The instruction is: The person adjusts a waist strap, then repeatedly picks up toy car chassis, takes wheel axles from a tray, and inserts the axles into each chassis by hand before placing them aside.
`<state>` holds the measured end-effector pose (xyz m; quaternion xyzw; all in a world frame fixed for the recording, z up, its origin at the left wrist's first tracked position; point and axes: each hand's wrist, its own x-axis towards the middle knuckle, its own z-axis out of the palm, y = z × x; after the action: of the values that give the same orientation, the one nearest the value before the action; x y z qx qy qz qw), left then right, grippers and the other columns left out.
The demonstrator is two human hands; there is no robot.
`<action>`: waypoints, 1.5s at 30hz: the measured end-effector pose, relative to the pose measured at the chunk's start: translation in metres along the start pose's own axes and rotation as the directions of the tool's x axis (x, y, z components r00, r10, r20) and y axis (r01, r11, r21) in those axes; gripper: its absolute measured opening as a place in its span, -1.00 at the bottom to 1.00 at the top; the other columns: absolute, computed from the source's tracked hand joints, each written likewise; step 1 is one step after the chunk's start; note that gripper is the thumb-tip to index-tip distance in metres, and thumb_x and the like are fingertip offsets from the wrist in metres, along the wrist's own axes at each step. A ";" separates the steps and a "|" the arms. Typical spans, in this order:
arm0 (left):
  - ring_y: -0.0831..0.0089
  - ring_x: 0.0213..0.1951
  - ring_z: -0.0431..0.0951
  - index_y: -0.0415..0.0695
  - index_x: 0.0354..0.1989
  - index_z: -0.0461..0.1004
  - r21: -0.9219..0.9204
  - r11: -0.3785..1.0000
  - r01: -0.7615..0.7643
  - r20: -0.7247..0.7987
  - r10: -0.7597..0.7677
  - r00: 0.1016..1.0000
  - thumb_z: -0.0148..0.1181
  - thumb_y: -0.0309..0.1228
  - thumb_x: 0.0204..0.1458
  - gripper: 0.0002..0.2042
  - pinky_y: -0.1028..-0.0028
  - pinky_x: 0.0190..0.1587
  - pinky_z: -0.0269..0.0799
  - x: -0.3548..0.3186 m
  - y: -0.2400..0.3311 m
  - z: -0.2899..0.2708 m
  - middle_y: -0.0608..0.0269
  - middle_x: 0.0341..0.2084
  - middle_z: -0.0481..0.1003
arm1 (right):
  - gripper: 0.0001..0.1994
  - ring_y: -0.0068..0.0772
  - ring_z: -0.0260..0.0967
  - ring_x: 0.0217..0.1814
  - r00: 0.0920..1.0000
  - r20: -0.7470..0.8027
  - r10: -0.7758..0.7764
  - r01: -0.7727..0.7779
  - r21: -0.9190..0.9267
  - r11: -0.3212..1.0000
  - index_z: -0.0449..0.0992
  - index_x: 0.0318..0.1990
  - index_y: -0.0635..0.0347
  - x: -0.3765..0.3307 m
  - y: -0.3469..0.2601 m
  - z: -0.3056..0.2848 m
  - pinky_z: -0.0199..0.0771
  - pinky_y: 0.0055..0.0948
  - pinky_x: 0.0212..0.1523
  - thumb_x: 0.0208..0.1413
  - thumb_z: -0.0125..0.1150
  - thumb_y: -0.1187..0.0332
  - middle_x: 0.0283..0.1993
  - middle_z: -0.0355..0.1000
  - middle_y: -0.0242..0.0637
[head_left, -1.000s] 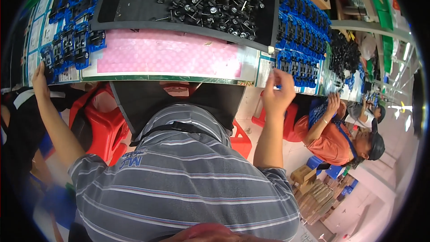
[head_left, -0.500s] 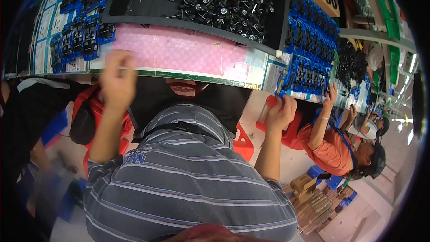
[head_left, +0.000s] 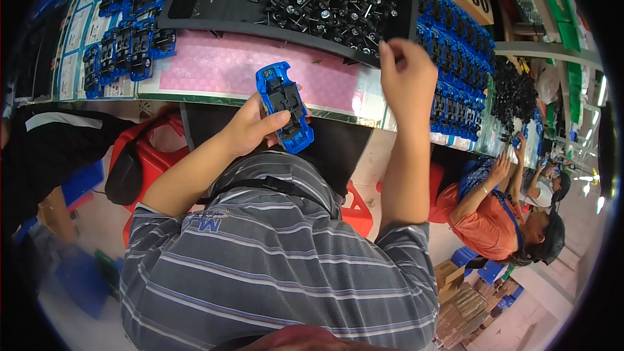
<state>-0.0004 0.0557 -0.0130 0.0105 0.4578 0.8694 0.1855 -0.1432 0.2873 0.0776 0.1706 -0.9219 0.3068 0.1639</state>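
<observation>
My left hand [head_left: 250,127] is closed around a blue toy car body [head_left: 285,107] with a black chassis. Its underside faces up, and my thumb presses on the black part. The car is tilted, held above the front edge of the table. My right hand [head_left: 409,78] is raised at the right front corner of a black tray [head_left: 273,31]. Its fingers are bent and apart, with nothing visible between them. Many black wheels on metal axles [head_left: 318,6] lie loose in the tray, mostly in its middle and right.
Rows of blue car bodies stand at the left [head_left: 133,52] and right [head_left: 448,104] of the tray. Pink bubble wrap [head_left: 214,65] covers the table before me. A co-worker in an orange shirt [head_left: 484,214] sits to the right. A red stool [head_left: 140,156] is at lower left.
My right hand has moved from the car rows at the right up to the tray corner. My left hand has come inward and now holds a car body.
</observation>
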 end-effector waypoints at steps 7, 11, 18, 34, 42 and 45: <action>0.60 -0.36 0.55 -0.17 0.32 0.11 0.079 0.997 -0.010 -0.080 0.017 0.997 0.24 -0.06 0.15 -0.31 0.69 -0.54 0.33 -0.015 -0.002 -0.001 0.08 -0.04 0.52 | -0.59 0.09 0.57 -0.08 0.842 0.416 0.344 -0.022 -0.610 0.792 0.66 -0.26 0.28 0.072 0.000 0.043 0.58 -0.14 -0.04 0.04 0.30 0.03 -0.19 0.59 0.06; 0.69 -0.42 0.48 -0.14 0.27 0.17 0.128 0.990 0.065 -0.119 -0.050 0.992 0.22 -0.20 0.18 -0.44 0.69 -0.49 0.38 -0.020 -0.016 -0.004 0.20 -0.02 0.54 | -0.62 0.17 0.55 -0.12 0.859 0.410 0.305 -0.033 -0.551 0.834 0.64 -0.32 0.30 0.066 0.006 0.043 0.56 -0.04 -0.06 0.03 0.30 0.08 -0.25 0.57 0.15; 0.62 -0.49 0.47 -0.07 0.24 0.16 0.074 0.997 0.015 -0.153 -0.004 0.988 0.29 -0.16 0.16 -0.42 0.59 -0.52 0.37 -0.024 -0.006 -0.001 0.35 -0.31 0.47 | -0.74 0.14 0.55 -0.19 0.893 0.385 0.233 0.004 -0.525 0.851 0.62 -0.41 0.26 0.059 0.013 0.040 0.56 -0.08 -0.13 -0.07 0.37 0.21 -0.34 0.56 0.09; 0.63 -0.50 0.49 -0.08 -0.01 0.36 0.012 1.000 0.012 -0.138 -0.010 0.990 0.31 -0.05 0.13 -0.56 0.58 -0.51 0.41 -0.018 0.005 -0.001 0.35 -0.44 0.51 | -0.88 -0.53 0.47 -0.32 0.954 0.097 0.283 -0.289 0.540 0.790 0.56 -0.15 0.39 -0.018 0.031 -0.005 0.58 -0.56 -0.27 0.19 0.15 0.60 -0.10 0.44 -0.28; 0.68 -0.48 0.49 -0.13 0.25 0.20 -0.011 1.000 -0.025 -0.221 0.022 0.975 0.23 -0.13 0.19 -0.44 0.66 -0.50 0.42 -0.020 0.006 -0.016 0.33 -0.33 0.51 | -0.66 -0.36 0.44 -0.06 0.889 0.455 -0.048 -0.395 0.816 0.421 0.45 0.03 0.47 -0.057 -0.034 0.019 0.55 -0.39 -0.06 0.07 0.23 0.62 0.15 0.30 -0.13; 0.67 -0.48 0.48 -0.10 0.18 0.22 0.006 1.000 -0.009 -0.204 0.010 0.979 0.23 -0.17 0.20 -0.51 0.66 -0.50 0.41 -0.011 0.001 -0.017 0.34 -0.34 0.49 | -0.57 -0.38 0.45 -0.11 0.918 0.395 -0.033 -0.290 0.726 0.624 0.49 -0.02 0.37 -0.069 -0.059 0.023 0.54 -0.38 -0.08 -0.10 0.46 0.58 0.09 0.36 -0.15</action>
<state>0.0063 0.0383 -0.0200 -0.0760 0.4765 0.8657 0.1333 -0.0614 0.2432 0.0622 0.2111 -0.7246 0.6440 -0.1249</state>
